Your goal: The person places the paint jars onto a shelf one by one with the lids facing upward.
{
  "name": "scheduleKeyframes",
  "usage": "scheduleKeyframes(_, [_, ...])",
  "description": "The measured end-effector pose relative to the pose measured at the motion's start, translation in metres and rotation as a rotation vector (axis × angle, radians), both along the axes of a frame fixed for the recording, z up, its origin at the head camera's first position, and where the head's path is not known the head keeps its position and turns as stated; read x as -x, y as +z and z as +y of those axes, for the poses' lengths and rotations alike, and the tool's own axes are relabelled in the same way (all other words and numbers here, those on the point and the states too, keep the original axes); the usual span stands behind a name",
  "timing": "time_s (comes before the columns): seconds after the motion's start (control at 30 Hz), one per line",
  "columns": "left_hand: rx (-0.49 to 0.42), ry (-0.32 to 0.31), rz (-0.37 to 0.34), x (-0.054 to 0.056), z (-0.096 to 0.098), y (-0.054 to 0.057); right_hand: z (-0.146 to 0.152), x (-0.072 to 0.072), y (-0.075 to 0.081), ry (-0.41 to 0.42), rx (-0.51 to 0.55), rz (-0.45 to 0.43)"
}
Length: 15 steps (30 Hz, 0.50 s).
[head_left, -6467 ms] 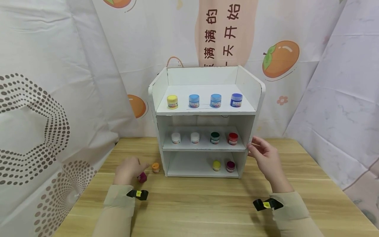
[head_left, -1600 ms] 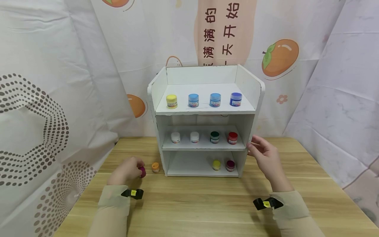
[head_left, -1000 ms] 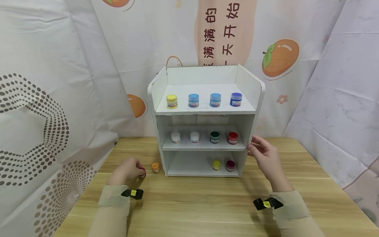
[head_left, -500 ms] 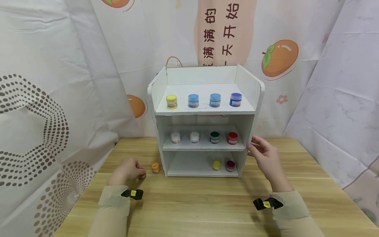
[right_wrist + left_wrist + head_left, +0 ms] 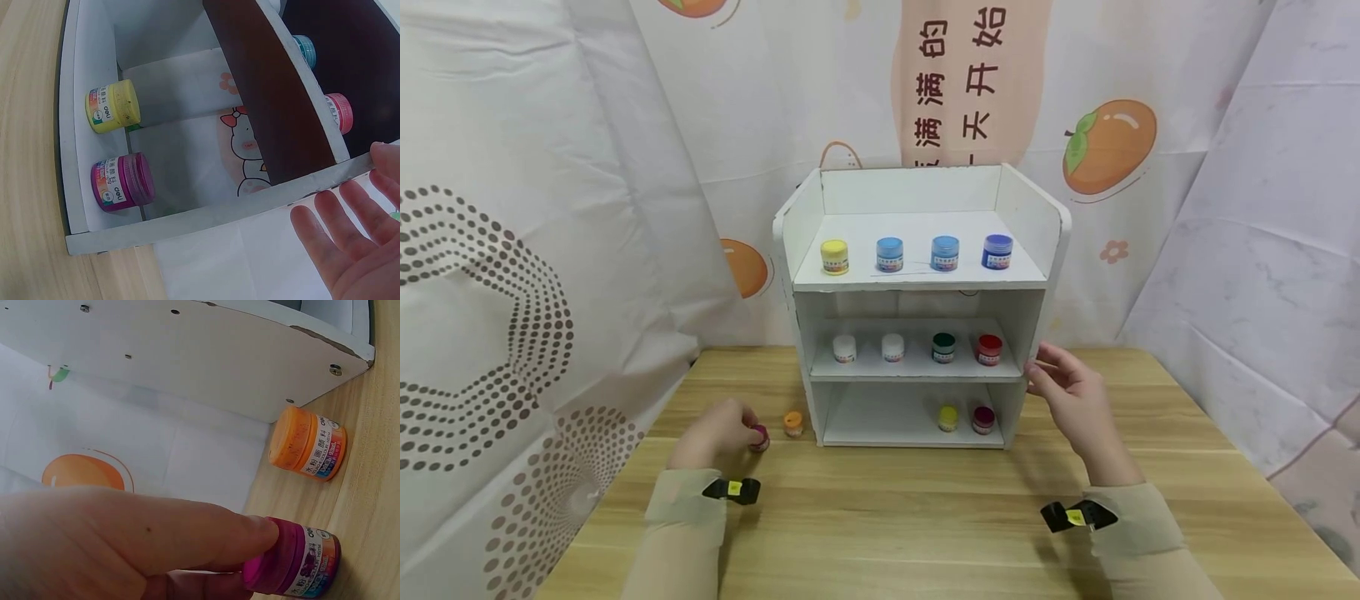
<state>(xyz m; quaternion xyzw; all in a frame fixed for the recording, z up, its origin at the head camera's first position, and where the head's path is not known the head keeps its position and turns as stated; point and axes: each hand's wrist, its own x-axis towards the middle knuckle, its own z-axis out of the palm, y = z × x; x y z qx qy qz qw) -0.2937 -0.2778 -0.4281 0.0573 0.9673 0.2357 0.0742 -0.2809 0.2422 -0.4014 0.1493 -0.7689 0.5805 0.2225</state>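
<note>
My left hand (image 5: 718, 433) holds a magenta paint jar (image 5: 297, 559) by its lid, thumb on the near side. The jar stands upright on the wooden table, left of the shelf. Close by it, against the shelf's left side, stands an orange paint jar (image 5: 793, 424). My right hand (image 5: 1071, 396) rests with its fingertips at the front edge of the white shelf's (image 5: 913, 443) right side panel, fingers fairly straight in the right wrist view. Inside, on the bottom board, are a yellow jar (image 5: 112, 106) and a dark magenta jar (image 5: 122, 181).
The middle board carries two white jars (image 5: 868, 348), a green jar (image 5: 943, 348) and a red jar (image 5: 989, 350). Up top stand a yellow jar (image 5: 835, 257), two light blue jars (image 5: 917, 254) and a dark blue jar (image 5: 997, 252). A printed curtain (image 5: 760, 125) hangs behind.
Earlier my left hand's fingers pointed out over the tilted magenta jar. Since then they have closed on its lid, the jar has come upright, and the hand has drawn slightly left. My right hand stays put.
</note>
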Motion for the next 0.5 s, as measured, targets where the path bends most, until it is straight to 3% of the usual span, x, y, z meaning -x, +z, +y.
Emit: scheduleKeyframes(0.5, [-0.013, 0.028, -0.013, -0.0009, -0.001, 0.0081, -0.0004, -0.0009, 0.0004, 0.007, -0.005, 0.003])
